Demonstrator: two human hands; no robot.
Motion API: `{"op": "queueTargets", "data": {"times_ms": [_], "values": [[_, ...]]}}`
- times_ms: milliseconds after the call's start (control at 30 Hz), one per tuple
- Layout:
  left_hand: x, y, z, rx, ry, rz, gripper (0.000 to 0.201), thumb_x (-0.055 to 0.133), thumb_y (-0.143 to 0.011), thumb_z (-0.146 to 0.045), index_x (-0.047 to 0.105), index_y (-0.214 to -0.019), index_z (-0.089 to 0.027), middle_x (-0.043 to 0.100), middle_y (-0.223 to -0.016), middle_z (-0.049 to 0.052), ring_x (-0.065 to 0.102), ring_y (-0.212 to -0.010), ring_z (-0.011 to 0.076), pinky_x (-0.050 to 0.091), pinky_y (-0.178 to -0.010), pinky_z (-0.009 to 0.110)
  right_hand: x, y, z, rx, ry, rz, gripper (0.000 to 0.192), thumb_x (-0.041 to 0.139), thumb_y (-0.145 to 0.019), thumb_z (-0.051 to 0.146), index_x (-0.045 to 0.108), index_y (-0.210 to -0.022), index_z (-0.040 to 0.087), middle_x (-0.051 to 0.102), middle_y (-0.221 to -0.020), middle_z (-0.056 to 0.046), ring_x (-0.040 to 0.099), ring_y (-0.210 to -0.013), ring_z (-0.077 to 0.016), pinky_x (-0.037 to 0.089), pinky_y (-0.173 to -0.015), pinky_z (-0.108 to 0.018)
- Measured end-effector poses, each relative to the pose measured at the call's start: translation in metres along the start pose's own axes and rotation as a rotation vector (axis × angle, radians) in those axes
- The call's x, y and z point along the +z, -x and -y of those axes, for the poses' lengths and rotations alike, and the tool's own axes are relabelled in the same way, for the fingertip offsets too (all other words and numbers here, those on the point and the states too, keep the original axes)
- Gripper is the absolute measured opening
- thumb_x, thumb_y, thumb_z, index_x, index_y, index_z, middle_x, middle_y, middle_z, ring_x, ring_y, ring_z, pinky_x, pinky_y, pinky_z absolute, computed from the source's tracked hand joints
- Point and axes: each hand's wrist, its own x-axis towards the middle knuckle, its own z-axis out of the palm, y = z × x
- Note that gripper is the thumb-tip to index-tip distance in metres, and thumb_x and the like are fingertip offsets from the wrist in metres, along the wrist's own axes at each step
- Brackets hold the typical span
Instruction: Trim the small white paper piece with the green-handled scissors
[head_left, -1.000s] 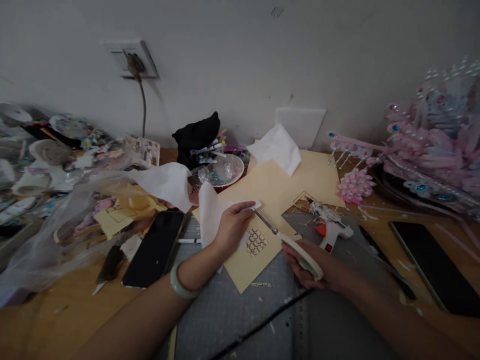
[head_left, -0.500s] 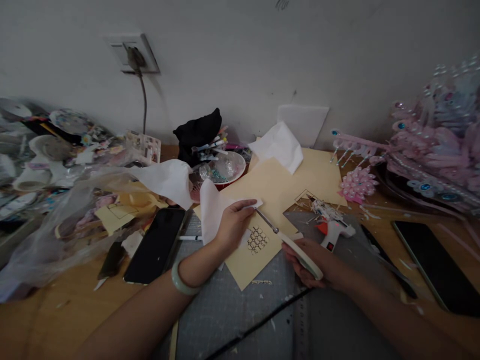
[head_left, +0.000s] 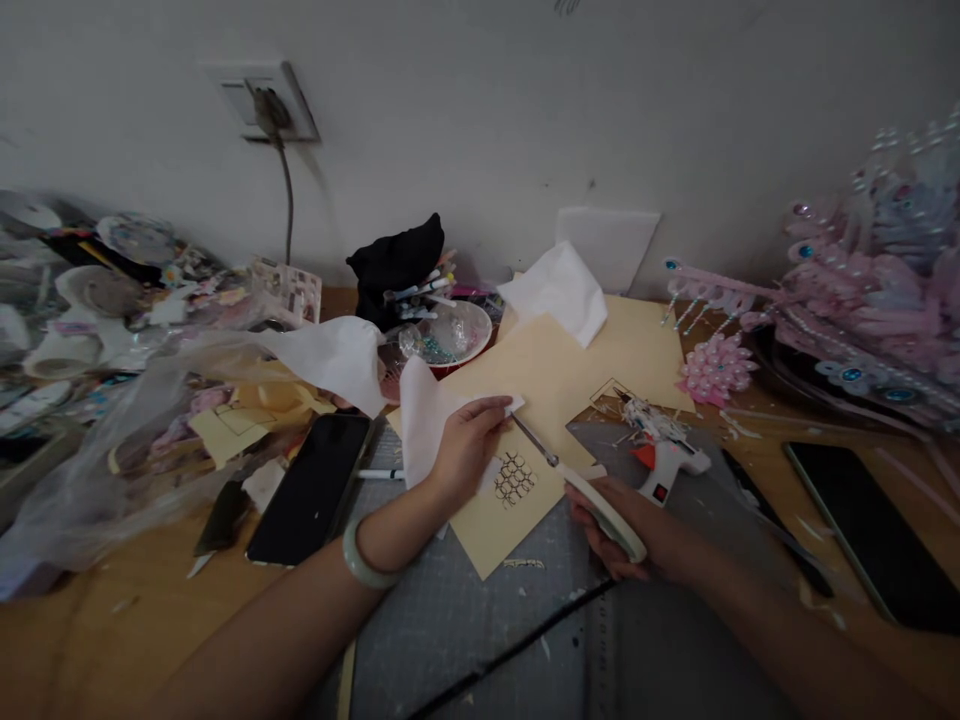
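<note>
A tan card sheet (head_left: 501, 512) with an inked scale pattern (head_left: 514, 478) lies on the grey cutting mat (head_left: 480, 620); the left hand (head_left: 466, 447) pinches its upper edge with white tissue (head_left: 424, 415), and the right hand (head_left: 634, 525) is clamped on white-handled scissors (head_left: 592, 500), tip at that edge. The cut seems underway, and next calls for steering along the inked lines. Around it: a glue gun (head_left: 664, 462), two dark phones (head_left: 311, 490) (head_left: 874, 530), pink beaded ornaments (head_left: 862, 300) and a white wall (head_left: 480, 120).

My tabletop (head_left: 112, 640) is wood, with a grey cutting mat (head_left: 465, 620) lying in front of me. On it lie a black phone (head_left: 311, 490), cream card sheets (head_left: 555, 375), a glue gun (head_left: 664, 460), a tablet (head_left: 874, 535) and a bowl (head_left: 450, 340).
</note>
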Motion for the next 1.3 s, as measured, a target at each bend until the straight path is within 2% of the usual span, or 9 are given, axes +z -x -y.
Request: {"op": "queueTargets", "data": {"times_ms": [67, 267, 500, 933, 1100, 1300], "values": [[0.001, 0.000, 0.000, 0.004, 0.010, -0.004, 0.016, 0.066, -0.060, -0.019, 0.067, -0.075, -0.014, 0.061, -0.066, 0.002, 0.050, -0.059, 0.0090, 0.038, -0.061, 0.022, -0.001, 0.000, -0.001, -0.007, -0.007, 0.014, 0.044, 0.046, -0.066, 0.062, 0.038, -0.058, 0.019, 0.041, -0.031, 0.009, 0.029, -0.018, -0.0041, 0.027, -0.027, -0.017], [0.001, 0.001, -0.001, -0.012, 0.017, -0.028, 0.018, 0.069, -0.056, -0.018, 0.067, -0.073, -0.013, 0.062, -0.067, 0.001, 0.051, -0.060, 0.0080, 0.038, -0.064, 0.021, -0.001, 0.002, 0.002, -0.003, -0.052, 0.041, 0.041, 0.043, -0.071, 0.056, 0.037, -0.056, 0.019, 0.038, -0.030, 0.009, 0.025, -0.019, -0.0031, 0.021, -0.026, -0.016], [-0.001, 0.000, 0.000, -0.008, 0.015, -0.032, 0.016, 0.067, -0.056, -0.016, 0.066, -0.072, -0.014, 0.060, -0.062, 0.000, 0.052, -0.058, 0.0083, 0.039, -0.063, 0.021, -0.001, -0.004, -0.001, 0.018, -0.088, 0.018, 0.040, 0.047, -0.067, 0.055, 0.037, -0.054, 0.019, 0.038, -0.027, 0.009, 0.026, -0.017, -0.0040, 0.021, -0.025, -0.016], [0.000, 0.001, 0.000, -0.051, 0.013, -0.020, 0.020, 0.069, -0.055, -0.015, 0.067, -0.075, -0.012, 0.061, -0.060, 0.001, 0.053, -0.057, 0.0093, 0.038, -0.059, 0.022, -0.003, -0.009, -0.001, 0.140, -0.015, -0.036, 0.039, 0.044, -0.073, 0.049, 0.037, -0.050, 0.019, 0.036, -0.023, 0.007, 0.030, -0.015, -0.0074, 0.022, -0.023, -0.017], [-0.001, 0.002, -0.001, -0.053, 0.004, -0.009, 0.020, 0.068, -0.056, -0.016, 0.067, -0.076, -0.013, 0.062, -0.060, 0.001, 0.053, -0.057, 0.0094, 0.039, -0.059, 0.022, -0.003, -0.008, -0.003, 0.099, -0.018, -0.045, 0.039, 0.044, -0.074, 0.049, 0.037, -0.051, 0.019, 0.036, -0.024, 0.007, 0.029, -0.016, -0.0065, 0.021, -0.023, -0.016], [0.000, 0.001, 0.000, -0.053, 0.007, -0.019, 0.020, 0.068, -0.056, -0.015, 0.067, -0.075, -0.013, 0.062, -0.062, 0.001, 0.054, -0.058, 0.0094, 0.039, -0.061, 0.022, -0.004, -0.010, -0.004, 0.124, -0.005, -0.019, 0.039, 0.043, -0.074, 0.050, 0.036, -0.050, 0.019, 0.036, -0.023, 0.007, 0.029, -0.016, -0.0069, 0.025, -0.024, -0.017]]}}
